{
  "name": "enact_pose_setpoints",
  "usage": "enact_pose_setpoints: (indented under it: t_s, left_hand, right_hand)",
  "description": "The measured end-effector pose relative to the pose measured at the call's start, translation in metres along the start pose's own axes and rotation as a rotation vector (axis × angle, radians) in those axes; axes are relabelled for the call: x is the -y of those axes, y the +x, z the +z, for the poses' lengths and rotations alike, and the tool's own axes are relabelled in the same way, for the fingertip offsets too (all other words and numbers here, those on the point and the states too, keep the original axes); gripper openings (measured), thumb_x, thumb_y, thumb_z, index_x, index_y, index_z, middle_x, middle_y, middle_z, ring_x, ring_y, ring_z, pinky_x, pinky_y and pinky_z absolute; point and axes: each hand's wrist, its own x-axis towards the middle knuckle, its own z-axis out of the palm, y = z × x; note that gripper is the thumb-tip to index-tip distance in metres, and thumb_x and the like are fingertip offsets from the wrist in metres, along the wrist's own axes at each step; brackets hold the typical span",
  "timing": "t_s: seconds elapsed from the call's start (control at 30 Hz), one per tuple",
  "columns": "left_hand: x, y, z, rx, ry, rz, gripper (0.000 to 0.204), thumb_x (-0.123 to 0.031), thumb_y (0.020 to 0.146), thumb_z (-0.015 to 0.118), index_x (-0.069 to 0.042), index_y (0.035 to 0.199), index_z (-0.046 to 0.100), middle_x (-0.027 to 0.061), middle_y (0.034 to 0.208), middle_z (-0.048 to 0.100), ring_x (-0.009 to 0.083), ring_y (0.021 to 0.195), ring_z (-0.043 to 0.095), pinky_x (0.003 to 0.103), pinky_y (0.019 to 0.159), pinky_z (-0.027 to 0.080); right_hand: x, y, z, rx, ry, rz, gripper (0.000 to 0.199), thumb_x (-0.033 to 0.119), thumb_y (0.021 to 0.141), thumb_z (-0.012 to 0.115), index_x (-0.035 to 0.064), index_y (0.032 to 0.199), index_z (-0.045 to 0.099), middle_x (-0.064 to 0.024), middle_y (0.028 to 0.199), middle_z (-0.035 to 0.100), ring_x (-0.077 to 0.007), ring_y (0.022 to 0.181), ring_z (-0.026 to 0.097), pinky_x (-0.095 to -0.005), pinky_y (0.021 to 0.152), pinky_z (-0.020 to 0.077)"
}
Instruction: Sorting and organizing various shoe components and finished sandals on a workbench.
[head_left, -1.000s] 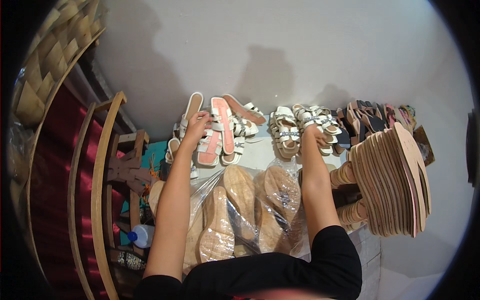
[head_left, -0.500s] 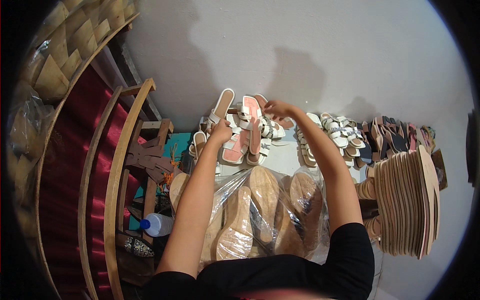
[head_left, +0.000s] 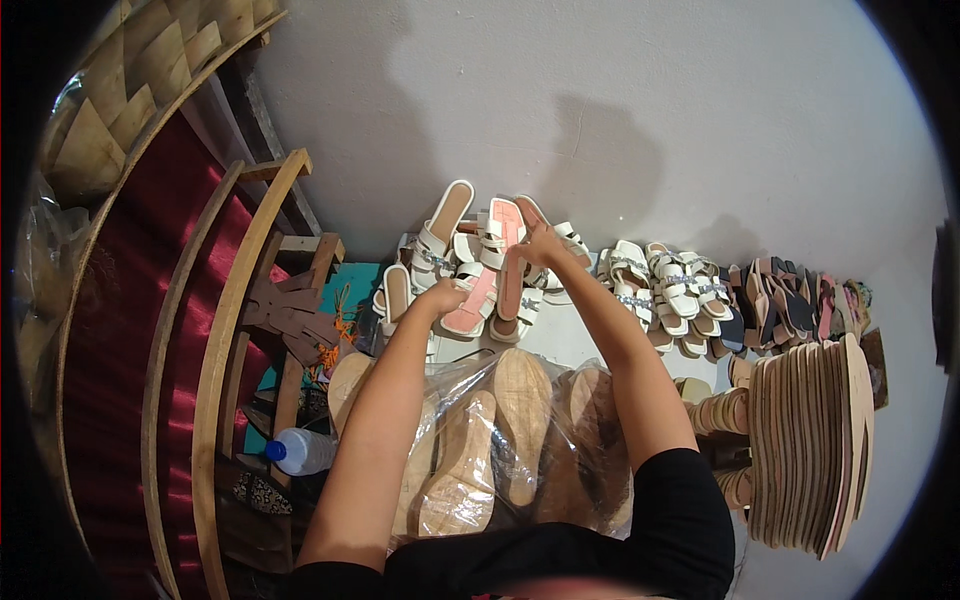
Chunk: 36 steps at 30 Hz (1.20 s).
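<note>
White-strapped sandals lie heaped against the wall in front of me. My left hand [head_left: 443,297] is closed at the side of a pink-soled sandal [head_left: 473,310], low in the heap. My right hand [head_left: 541,246] reaches into the heap's right side, its fingers closed on a brown-soled white sandal [head_left: 511,285]; the fingertips are partly hidden. Between and above the hands, another pink-soled sandal [head_left: 506,220] stands tilted toward the wall. Left of it leans a tan-soled sandal [head_left: 453,207] with white straps.
Wooden soles in a clear plastic bag [head_left: 480,450] lie close before me. On the right are a tall stack of flat soles [head_left: 805,445], more white sandals [head_left: 675,285] and dark sandals [head_left: 780,300]. A wooden rack [head_left: 215,400] and a blue-capped bottle [head_left: 305,452] stand on the left.
My right hand has come down from above the heap onto a sandal. My left hand has moved lower, off the tan-soled sandal's side to the pink-soled one.
</note>
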Motion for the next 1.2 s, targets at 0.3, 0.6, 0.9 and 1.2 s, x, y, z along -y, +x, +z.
enact_pose_setpoints:
  t_s: [0.3,0.6,0.9,1.2]
  left_hand:
    - [-0.006,-0.002,0.010,0.039,-0.099,-0.143,0.078,-0.017,0.067,0.064,0.008,0.125,0.018,0.0206,0.104,0.050,0.0262,0.081,0.055,0.036,0.066,0.046]
    - [0.024,0.014,0.001,-0.107,0.123,-0.013,0.056,-0.005,0.059,0.066,0.004,0.109,0.044,0.0144,0.090,0.056,0.0199,0.071,0.057,0.032,0.045,0.042]
    - [-0.043,-0.021,-0.002,-0.473,-0.026,0.592,0.034,0.002,0.073,0.053,-0.007,0.103,0.039,0.0175,0.094,0.055,0.0337,0.088,0.054,0.036,0.071,0.042]
    - [-0.097,-0.074,-0.009,-0.851,-0.116,0.960,0.036,0.014,0.063,0.045,-0.005,0.093,0.045,0.0154,0.094,0.057,0.0343,0.092,0.054,0.036,0.073,0.043]
  right_hand:
    - [-0.034,0.029,-0.008,-0.114,0.038,-0.119,0.050,0.030,0.063,0.067,-0.0088,0.092,0.055,-0.0254,0.101,0.052,-0.0307,0.092,0.053,-0.0361,0.080,0.0425]
    - [0.036,-0.011,0.025,-0.098,0.098,0.127,0.106,0.052,0.050,0.070,-0.0157,0.116,0.023,-0.0278,0.115,0.040,-0.0356,0.109,0.040,-0.0368,0.091,0.0328]
    - [0.028,-0.027,-0.053,-0.055,1.191,-0.054,0.061,0.018,0.068,0.063,0.0057,0.114,0.026,-0.0128,0.109,0.043,-0.0262,0.091,0.051,-0.0454,0.076,0.0451]
    - [0.035,-0.080,-0.128,0.141,1.331,-0.550,0.051,0.019,0.074,0.060,0.0036,0.114,0.033,-0.0145,0.103,0.048,-0.0228,0.094,0.054,-0.0401,0.075,0.0506]
